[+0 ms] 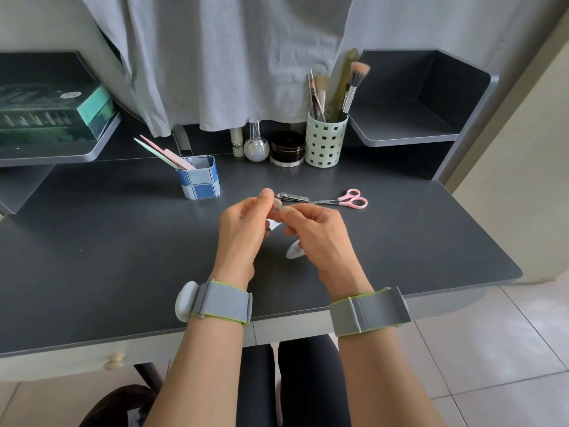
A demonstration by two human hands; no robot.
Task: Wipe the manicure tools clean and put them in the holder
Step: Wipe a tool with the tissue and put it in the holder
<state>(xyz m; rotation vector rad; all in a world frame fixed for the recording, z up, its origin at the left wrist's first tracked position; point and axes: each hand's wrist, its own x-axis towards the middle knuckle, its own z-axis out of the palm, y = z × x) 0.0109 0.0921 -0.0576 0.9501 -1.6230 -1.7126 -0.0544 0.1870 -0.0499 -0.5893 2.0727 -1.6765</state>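
My right hand [320,232] is closed on a slim metal manicure tool [279,205]. Its blade tip points up and left, and its white printed handle end [294,249] sticks out below the palm. My left hand [246,223] pinches the blade near the tip, with a small white wipe [273,225] showing between the two hands. Both hands hover over the middle of the dark desk [107,257]. A nail clipper [292,197] and pink-handled scissors [348,201] lie just behind them. The blue checked holder [201,183] stands at the back left with pink and green nail files [163,152] leaning in it.
A pale green perforated cup [324,143] of makeup brushes stands at the back. Beside it are a black jar [287,149], a round glass bottle [256,144] and a small tube [237,143]. Corner shelves flank the desk, and a green box [52,112] sits on the left one. Grey cloth hangs behind.
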